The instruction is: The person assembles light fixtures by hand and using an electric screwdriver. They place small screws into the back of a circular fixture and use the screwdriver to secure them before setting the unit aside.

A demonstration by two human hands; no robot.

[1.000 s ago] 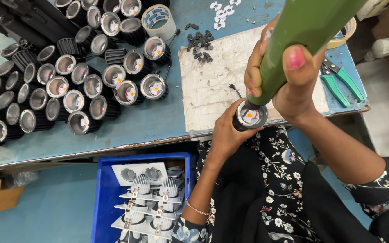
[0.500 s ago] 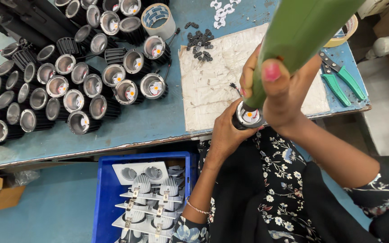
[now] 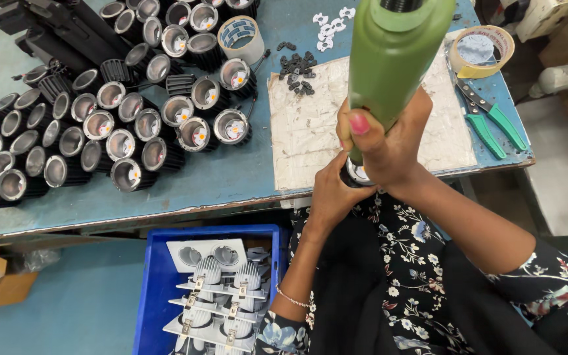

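Observation:
My right hand (image 3: 389,141) grips a thick green electric screwdriver (image 3: 396,62) held upright, its tip pointing down into a small black round lamp housing (image 3: 356,174). My left hand (image 3: 330,194) holds that housing from below at the table's front edge. The housing's silver reflector shows just under my right fingers; the screwdriver bit is hidden behind them.
Many black lamp housings (image 3: 100,125) cover the left of the blue table (image 3: 231,177). A white mat (image 3: 304,131), small black parts (image 3: 297,64), tape rolls (image 3: 239,36) and green pliers (image 3: 491,121) lie on it. A blue crate (image 3: 156,289) of white fixtures sits below.
The green screwdriver has swung more upright and closer to the camera, and my right hand now covers most of the housing. The view has shifted slightly.

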